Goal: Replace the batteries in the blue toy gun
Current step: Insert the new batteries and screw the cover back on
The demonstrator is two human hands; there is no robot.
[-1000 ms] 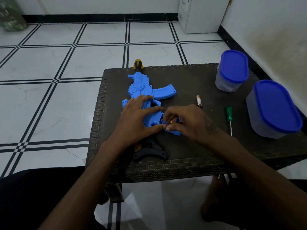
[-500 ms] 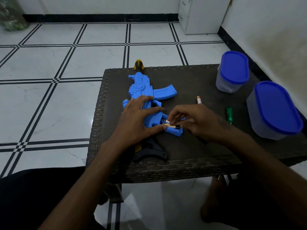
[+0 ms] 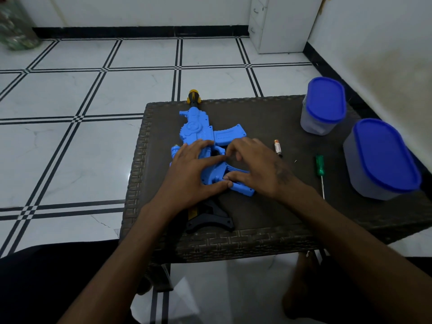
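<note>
The blue toy gun (image 3: 196,129) lies on the dark wicker table (image 3: 257,118), orange muzzle pointing away and black stock toward me. My left hand (image 3: 194,174) presses flat on the gun's body, fingers spread. My right hand (image 3: 257,167) hovers over the pistol grip (image 3: 243,189). Its thumb touches the grip and its fingers arch toward the trigger area. The hand hides the battery compartment. One loose battery (image 3: 277,148) lies right of the gun. A green-handled screwdriver (image 3: 319,165) lies further right.
Two grey containers with blue lids stand on the right, a smaller one (image 3: 325,101) at the back and a larger one (image 3: 383,155) nearer. A tiny screw (image 3: 295,161) lies between battery and screwdriver. Tiled floor surrounds the table.
Half a second ago my right hand pinched a battery at the grip. Now that battery is out of sight and the hand has spread wider over the grip. My left hand stays put.
</note>
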